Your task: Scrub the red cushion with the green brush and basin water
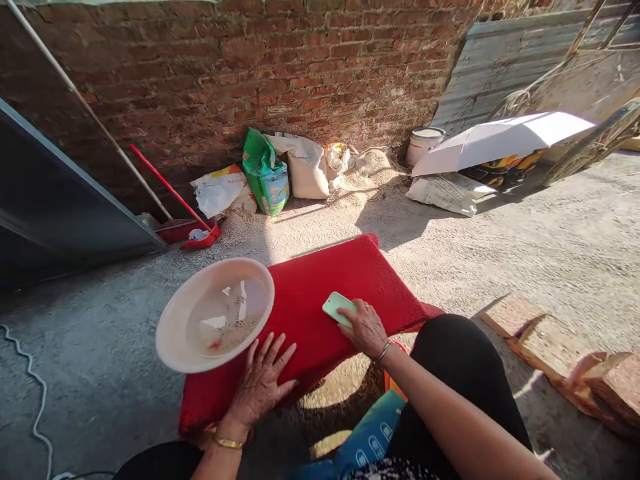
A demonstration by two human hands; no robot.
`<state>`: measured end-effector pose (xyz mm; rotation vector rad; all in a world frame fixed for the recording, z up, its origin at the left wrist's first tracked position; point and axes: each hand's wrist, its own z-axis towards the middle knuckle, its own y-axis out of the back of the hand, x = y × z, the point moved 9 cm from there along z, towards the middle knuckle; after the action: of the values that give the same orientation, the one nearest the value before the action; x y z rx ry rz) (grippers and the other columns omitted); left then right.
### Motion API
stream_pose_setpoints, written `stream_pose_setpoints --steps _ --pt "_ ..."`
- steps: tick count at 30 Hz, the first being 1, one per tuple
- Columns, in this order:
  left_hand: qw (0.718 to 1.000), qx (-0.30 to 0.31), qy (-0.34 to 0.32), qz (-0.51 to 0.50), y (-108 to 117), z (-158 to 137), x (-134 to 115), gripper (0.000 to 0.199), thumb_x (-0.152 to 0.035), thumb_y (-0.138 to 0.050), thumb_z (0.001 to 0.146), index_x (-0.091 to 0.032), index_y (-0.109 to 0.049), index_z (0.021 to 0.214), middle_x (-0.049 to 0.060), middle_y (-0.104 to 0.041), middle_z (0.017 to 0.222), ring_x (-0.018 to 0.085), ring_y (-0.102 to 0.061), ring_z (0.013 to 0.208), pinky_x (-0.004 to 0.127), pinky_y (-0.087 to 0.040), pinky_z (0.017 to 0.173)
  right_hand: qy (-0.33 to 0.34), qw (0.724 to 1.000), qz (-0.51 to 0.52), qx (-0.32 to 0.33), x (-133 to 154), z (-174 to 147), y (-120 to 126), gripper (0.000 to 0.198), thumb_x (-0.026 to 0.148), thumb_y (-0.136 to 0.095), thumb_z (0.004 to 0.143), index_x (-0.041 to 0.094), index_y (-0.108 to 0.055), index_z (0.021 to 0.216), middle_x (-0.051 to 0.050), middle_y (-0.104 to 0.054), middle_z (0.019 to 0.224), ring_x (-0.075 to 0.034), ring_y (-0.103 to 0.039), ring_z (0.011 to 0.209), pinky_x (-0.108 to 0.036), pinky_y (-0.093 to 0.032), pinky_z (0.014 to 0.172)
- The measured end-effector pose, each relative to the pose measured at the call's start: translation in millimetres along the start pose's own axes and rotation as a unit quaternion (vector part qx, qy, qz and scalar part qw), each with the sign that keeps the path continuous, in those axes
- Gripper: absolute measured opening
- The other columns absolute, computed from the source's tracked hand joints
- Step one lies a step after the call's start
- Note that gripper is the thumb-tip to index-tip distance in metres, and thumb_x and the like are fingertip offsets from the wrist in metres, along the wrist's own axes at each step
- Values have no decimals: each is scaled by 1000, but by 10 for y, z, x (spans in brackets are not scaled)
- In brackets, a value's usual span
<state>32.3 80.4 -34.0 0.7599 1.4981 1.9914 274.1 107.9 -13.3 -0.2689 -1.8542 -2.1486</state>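
My right hand (365,327) grips a pale green scrubbing brush (334,305) with a small hole near its far end. The brush lies back up on a red cloth (320,280) that covers a low bench or table; its underside is hidden. Flat on the near edge of the same cloth, fingers spread, rests my left hand (261,383). Just beyond those fingers stands a pale plastic basin (173,333) at the cloth's left end. Cloudy water with grit and a small reddish patch shows inside it.
Along the brick wall sit a green bag (267,180), a white sack (307,170) and a lidded bucket (425,143). A red dustpan (203,240) stands at left. A white umbrella (505,140) covers something at right. Bricks (550,347) lie beside my right knee.
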Motion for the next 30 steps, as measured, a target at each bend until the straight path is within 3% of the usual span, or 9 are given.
stream_pose_setpoints --steps 4,8,11,12,14,18,22,25,30 --pt "1000 0 -1 5 14 8 -12 71 -50 -63 79 -33 -38 144 7 -39 149 33 -32 137 54 -20 111 -137 989 -44 -38 -886 -61 300 37 40 -55 87 30 -62 122 -10 -52 110 -23 -50 96 -35 -38 86" --pt "1000 -6 2 -2 19 9 -17 70 -48 -62 80 -33 -38 143 7 -39 149 33 -32 137 54 -20 111 -323 940 -73 -88 -1751 -392 658 44 46 -51 88 24 -60 124 -13 -52 103 -25 -53 90 -38 -40 81" --pt "1000 -13 5 -9 12 7 -20 70 -47 -64 78 -33 -40 142 7 -40 149 34 -33 136 55 -19 112 -403 902 -69 -137 -2017 -569 829 45 48 -53 85 21 -63 120 -14 -53 100 -28 -53 93 -39 -40 79" --pt "1000 -14 7 -11 7 6 -21 70 -46 -64 78 -33 -40 142 7 -40 149 34 -33 136 55 -18 112 -396 903 -61 -154 -1981 -548 847 45 47 -53 85 20 -63 119 -14 -53 100 -28 -52 95 -39 -40 80" --pt "1000 -15 14 -14 -2 2 -16 71 -46 -66 76 -33 -41 142 6 -40 149 33 -33 136 55 -18 112 -326 930 -31 -165 -1714 -378 793 42 46 -53 85 22 -63 118 -12 -52 101 -27 -50 99 -38 -41 83" --pt "1000 -13 20 -16 -10 -9 -10 72 -45 -67 75 -33 -42 141 6 -40 149 33 -34 136 55 -20 112 -91 992 51 -66 -681 45 372 35 43 -55 86 27 -62 116 -8 -51 108 -22 -50 98 -34 -41 86" --pt "1000 -19 20 -12 13 -20 -4 72 -47 -67 75 -31 -42 141 7 -41 148 33 -34 136 53 -23 111 96 995 38 11 223 156 38 33 40 -60 84 27 -63 114 -9 -50 110 -22 -48 97 -35 -38 87" --pt "1000 -18 17 -3 27 -25 -8 73 -47 -66 76 -31 -41 142 7 -40 149 33 -34 136 53 -23 111 137 990 26 29 460 212 -76 33 39 -60 84 27 -62 114 -9 -50 110 -21 -46 97 -35 -36 87" --pt "1000 -14 12 5 51 -22 -25 72 -43 -66 75 -30 -41 142 7 -39 150 33 -34 136 53 -24 111 75 995 38 50 255 377 -110 33 38 -63 82 27 -63 113 -8 -50 109 -22 -48 99 -34 -36 87"
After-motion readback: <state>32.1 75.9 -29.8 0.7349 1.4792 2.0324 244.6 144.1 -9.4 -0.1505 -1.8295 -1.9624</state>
